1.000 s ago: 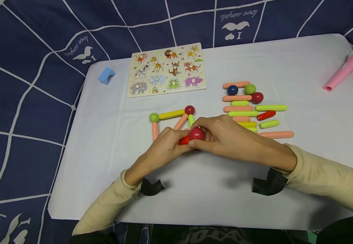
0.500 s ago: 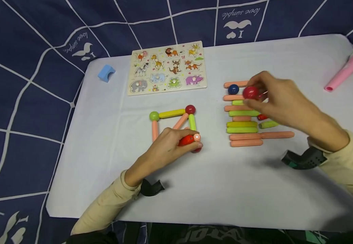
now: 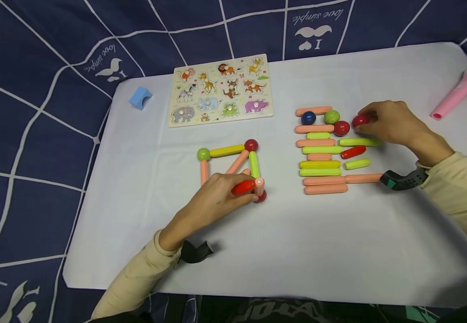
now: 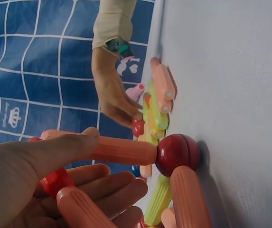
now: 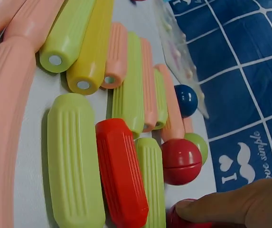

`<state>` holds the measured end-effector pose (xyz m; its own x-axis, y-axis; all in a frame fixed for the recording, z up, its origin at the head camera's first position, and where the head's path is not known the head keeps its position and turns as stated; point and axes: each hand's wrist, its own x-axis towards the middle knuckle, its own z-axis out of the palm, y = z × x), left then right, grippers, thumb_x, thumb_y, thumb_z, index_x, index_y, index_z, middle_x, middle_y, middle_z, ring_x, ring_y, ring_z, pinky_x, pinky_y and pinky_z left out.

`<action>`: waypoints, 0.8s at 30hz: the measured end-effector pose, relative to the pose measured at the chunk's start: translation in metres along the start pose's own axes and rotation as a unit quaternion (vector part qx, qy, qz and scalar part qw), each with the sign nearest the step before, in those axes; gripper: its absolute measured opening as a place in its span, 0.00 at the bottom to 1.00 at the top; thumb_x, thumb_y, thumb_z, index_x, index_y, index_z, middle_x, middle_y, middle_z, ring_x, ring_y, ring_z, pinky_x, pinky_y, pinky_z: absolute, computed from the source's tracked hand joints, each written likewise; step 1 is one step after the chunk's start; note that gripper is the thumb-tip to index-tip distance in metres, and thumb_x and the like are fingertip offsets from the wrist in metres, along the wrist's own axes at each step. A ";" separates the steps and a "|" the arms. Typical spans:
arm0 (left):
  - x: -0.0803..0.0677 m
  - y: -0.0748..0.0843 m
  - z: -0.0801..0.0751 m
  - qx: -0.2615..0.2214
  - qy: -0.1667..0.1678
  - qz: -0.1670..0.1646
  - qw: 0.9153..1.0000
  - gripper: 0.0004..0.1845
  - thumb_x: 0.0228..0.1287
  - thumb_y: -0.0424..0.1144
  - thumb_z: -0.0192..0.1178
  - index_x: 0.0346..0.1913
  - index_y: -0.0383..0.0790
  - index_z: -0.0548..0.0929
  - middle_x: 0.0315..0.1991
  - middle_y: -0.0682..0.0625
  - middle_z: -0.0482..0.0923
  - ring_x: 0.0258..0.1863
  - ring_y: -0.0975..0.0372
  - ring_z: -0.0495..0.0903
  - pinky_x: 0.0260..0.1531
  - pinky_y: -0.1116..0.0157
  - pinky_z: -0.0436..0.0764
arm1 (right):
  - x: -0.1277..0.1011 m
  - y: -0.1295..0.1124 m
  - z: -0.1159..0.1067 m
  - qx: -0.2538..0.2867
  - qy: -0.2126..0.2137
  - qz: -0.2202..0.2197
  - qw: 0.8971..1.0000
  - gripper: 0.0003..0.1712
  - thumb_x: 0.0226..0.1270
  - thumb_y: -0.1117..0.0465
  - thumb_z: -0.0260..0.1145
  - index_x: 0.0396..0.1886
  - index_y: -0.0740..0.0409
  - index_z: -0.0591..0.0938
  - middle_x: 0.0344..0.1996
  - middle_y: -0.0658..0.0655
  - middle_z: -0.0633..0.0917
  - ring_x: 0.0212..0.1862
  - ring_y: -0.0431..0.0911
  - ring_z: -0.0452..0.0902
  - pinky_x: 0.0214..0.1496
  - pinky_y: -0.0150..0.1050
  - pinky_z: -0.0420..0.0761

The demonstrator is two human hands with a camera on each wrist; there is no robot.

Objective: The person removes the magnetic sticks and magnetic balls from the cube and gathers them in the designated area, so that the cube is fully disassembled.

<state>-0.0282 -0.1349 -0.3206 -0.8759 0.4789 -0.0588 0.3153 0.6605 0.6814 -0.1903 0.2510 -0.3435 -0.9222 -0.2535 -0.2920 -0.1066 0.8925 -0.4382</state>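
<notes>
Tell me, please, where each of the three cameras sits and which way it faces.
Head: worn on the head, facing forward and down at the white table; both sleeves, the left hand and the right hand show.
Left wrist: on the left wrist, looking past its thumb and fingers at a pink stick meeting a red ball; the right hand shows beyond.
Right wrist: on the right wrist, looking across sticks towards patterned cloth; part of the right hand shows.
Shared: the head and right wrist views both show the blue ball.

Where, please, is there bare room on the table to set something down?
Bare table lies between the stick frame and the stick rows, and between the blue block and left sleeve. The rows are crowded, with the right hand gripping a red ball beside them.
</notes>
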 end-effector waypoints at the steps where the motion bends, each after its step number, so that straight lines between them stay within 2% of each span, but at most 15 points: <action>1: -0.001 -0.001 0.000 -0.002 0.000 -0.001 1.000 0.14 0.59 0.41 0.71 0.47 0.41 0.86 0.19 0.55 0.66 0.19 0.64 0.66 0.17 0.71 0.61 | 0.000 -0.001 0.000 -0.002 -0.003 0.002 1.000 0.31 0.68 0.53 0.65 0.60 0.73 0.73 0.46 0.74 0.78 0.44 0.62 0.69 0.35 0.47 0.71; 4: -0.003 -0.004 -0.002 -0.008 -0.001 0.000 1.000 0.14 0.59 0.39 0.72 0.46 0.40 0.86 0.18 0.56 0.68 0.17 0.65 0.66 0.16 0.71 0.62 | -0.002 -0.008 -0.002 -0.011 0.005 0.005 1.000 0.35 0.68 0.51 0.63 0.63 0.75 0.70 0.51 0.77 0.75 0.48 0.66 0.69 0.40 0.55 0.75; 6: -0.005 -0.006 -0.003 -0.015 -0.008 -0.001 1.000 0.13 0.59 0.38 0.72 0.47 0.39 0.86 0.18 0.56 0.69 0.16 0.66 0.65 0.16 0.71 0.62 | -0.009 -0.022 -0.004 -0.013 0.038 -0.003 0.999 0.36 0.69 0.52 0.63 0.64 0.76 0.69 0.54 0.78 0.73 0.50 0.68 0.68 0.44 0.62 0.75; 8: -0.007 -0.008 -0.005 -0.024 -0.015 -0.006 1.000 0.13 0.61 0.39 0.71 0.47 0.40 0.86 0.18 0.57 0.68 0.15 0.68 0.63 0.16 0.71 0.61 | -0.021 -0.046 -0.003 -0.012 0.082 -0.041 0.996 0.33 0.69 0.55 0.63 0.64 0.76 0.70 0.55 0.77 0.73 0.51 0.69 0.70 0.47 0.65 0.76; 10: -0.010 -0.011 -0.007 -0.030 -0.022 -0.014 0.999 0.13 0.62 0.40 0.69 0.48 0.41 0.86 0.16 0.59 0.64 0.15 0.69 0.59 0.16 0.71 0.59 | -0.037 -0.079 0.001 0.002 0.106 -0.100 0.989 0.29 0.69 0.57 0.65 0.62 0.72 0.74 0.55 0.73 0.76 0.47 0.65 0.76 0.44 0.61 0.79; 12: -0.013 -0.013 -0.008 -0.035 -0.025 -0.020 0.999 0.13 0.63 0.41 0.68 0.49 0.42 0.86 0.15 0.59 0.60 0.15 0.69 0.57 0.17 0.71 0.57 | -0.053 -0.115 0.009 0.016 0.089 -0.176 0.980 0.25 0.67 0.58 0.67 0.60 0.66 0.78 0.54 0.67 0.80 0.48 0.60 0.79 0.48 0.57 0.80; 14: -0.015 -0.015 -0.009 -0.033 -0.024 -0.019 0.999 0.14 0.63 0.42 0.68 0.50 0.41 0.86 0.14 0.59 0.56 0.15 0.70 0.55 0.17 0.70 0.57 | -0.066 -0.149 0.020 0.018 0.038 -0.237 0.971 0.24 0.66 0.55 0.69 0.58 0.60 0.81 0.53 0.60 0.82 0.52 0.54 0.79 0.53 0.54 0.79; 16: -0.017 -0.018 -0.009 -0.037 -0.023 -0.011 0.999 0.15 0.64 0.41 0.68 0.51 0.40 0.86 0.15 0.60 0.62 0.14 0.70 0.56 0.17 0.71 0.59 | -0.075 -0.177 0.031 0.007 -0.013 -0.282 0.959 0.23 0.66 0.53 0.69 0.58 0.56 0.82 0.55 0.56 0.82 0.59 0.53 0.76 0.61 0.54 0.75; 18: -0.018 -0.020 -0.009 -0.037 -0.022 0.003 0.999 0.15 0.65 0.40 0.67 0.51 0.40 0.85 0.16 0.59 0.64 0.15 0.71 0.57 0.17 0.71 0.60 | -0.080 -0.198 0.041 -0.014 -0.042 -0.318 0.947 0.22 0.66 0.53 0.68 0.58 0.55 0.83 0.55 0.55 0.83 0.61 0.52 0.75 0.63 0.53 0.74; 19: -0.019 -0.021 -0.009 -0.037 -0.021 0.009 0.999 0.14 0.65 0.40 0.66 0.51 0.40 0.85 0.17 0.59 0.65 0.15 0.71 0.58 0.17 0.71 0.60 | -0.082 -0.206 0.046 -0.021 -0.050 -0.331 0.942 0.21 0.67 0.55 0.67 0.58 0.55 0.83 0.55 0.54 0.83 0.60 0.52 0.76 0.63 0.53 0.75; 21: -0.021 -0.022 -0.010 -0.042 -0.022 0.018 0.999 0.12 0.66 0.40 0.65 0.50 0.40 0.85 0.19 0.60 0.69 0.17 0.71 0.59 0.18 0.71 0.60 | -0.084 -0.216 0.052 -0.021 -0.049 -0.359 0.932 0.19 0.66 0.59 0.65 0.56 0.55 0.84 0.51 0.53 0.85 0.52 0.49 0.80 0.57 0.48 0.79; 24: -0.023 -0.023 -0.012 -0.029 -0.017 0.025 0.999 0.09 0.66 0.38 0.65 0.47 0.39 0.85 0.18 0.60 0.64 0.18 0.71 0.59 0.19 0.71 0.59 | -0.085 -0.226 0.060 -0.022 -0.033 -0.391 0.920 0.17 0.65 0.60 0.63 0.52 0.55 0.86 0.41 0.49 0.87 0.39 0.43 0.79 0.46 0.42 0.78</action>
<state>-0.0199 -0.1676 -0.3265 -0.8462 0.5307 -0.0479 0.3362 0.6015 0.7247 -0.0658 0.0485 -0.2707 -0.5332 -0.8447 0.0455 -0.7433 0.4422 -0.5019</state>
